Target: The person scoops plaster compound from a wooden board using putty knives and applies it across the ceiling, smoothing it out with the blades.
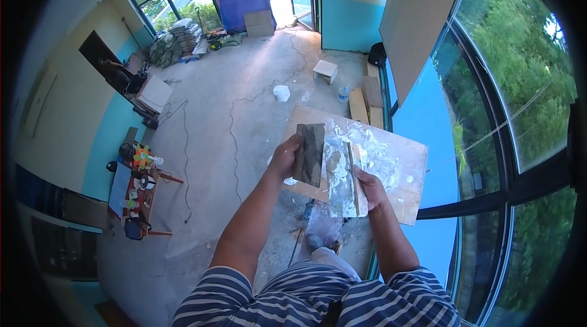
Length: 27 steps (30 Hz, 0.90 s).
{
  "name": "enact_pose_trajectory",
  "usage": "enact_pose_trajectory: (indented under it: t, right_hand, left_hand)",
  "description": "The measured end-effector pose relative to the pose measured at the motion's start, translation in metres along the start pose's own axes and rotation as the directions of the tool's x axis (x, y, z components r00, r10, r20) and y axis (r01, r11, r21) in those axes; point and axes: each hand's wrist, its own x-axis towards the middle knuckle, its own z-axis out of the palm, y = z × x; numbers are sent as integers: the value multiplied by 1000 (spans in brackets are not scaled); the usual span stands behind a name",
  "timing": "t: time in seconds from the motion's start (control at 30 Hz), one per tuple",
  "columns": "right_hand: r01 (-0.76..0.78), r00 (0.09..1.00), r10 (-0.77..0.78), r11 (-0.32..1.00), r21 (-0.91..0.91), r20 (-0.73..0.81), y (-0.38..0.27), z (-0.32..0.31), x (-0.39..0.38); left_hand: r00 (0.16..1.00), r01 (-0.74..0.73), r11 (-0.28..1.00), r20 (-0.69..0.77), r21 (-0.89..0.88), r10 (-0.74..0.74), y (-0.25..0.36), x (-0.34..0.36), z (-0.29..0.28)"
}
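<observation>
My left hand (285, 157) grips a dark grey, smeared flat blade (309, 153), held upright. My right hand (371, 187) is closed on a wider flat tool (339, 174), coated in white paste and with a wooden strip along it. The two tools are side by side at the middle of the view. Behind and beneath them is a large pale board (400, 165) spread with messy white paste; what it rests on is hidden. My fingers on the far side of both tools are partly hidden.
A cluttered small table (147, 205) stands left, near an apparent person (113, 70) by a doorway. Stacked sacks (183, 40), a white stool (325, 70), a water bottle (343, 93), planks (358, 104) and cables (233, 143) lie around the floor. Windows (513, 82) line the right side.
</observation>
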Motion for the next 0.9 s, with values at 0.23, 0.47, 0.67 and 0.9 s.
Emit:
enact_pose_trajectory:
  t: [0.23,0.47,0.67,0.9]
  right_hand:
    - [-21,999,18,995,-93,-37,0,0,-11]
    - [86,994,-93,990,-108,-62,-1,-10,-15]
    - [205,977,-210,974,-91,-40,-2,19,-16]
    - [186,982,-186,982,27,-12,50,30,9]
  left_hand:
    - [996,78,910,-65,407,-56,18,-4,32]
    - [984,169,851,-138,497,-114,28,-15,22]
    - [910,-7,830,-340,557,236,7,-36,-19]
    - [830,-347,937,-481,-47,284,-38,-75,44]
